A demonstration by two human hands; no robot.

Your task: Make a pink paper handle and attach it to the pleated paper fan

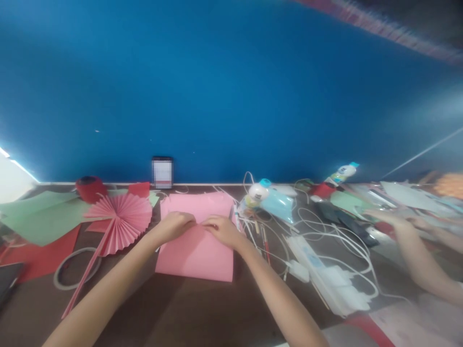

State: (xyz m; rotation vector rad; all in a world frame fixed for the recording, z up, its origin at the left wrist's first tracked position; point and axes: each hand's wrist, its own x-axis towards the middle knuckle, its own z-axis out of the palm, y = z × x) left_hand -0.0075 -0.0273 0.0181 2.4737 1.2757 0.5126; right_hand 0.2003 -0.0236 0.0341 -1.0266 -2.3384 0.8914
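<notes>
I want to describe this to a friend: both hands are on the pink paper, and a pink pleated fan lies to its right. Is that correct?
Not quite: the head view shows the pink pleated fan to the left of the pink paper, not to its right. The rest holds: the left hand and the right hand are both on the paper.

You are facing a broad blue wall (217, 96), with a dark brown tabletop (173, 313) running along its foot. A blurred reddish band (383, 29) is slanting across the wall's upper right. Pale light (443, 103) is washing its right side (a thin whitish line (423, 152) is slanting there too), and a bright white area (14, 180) is showing at its lower left.
</notes>
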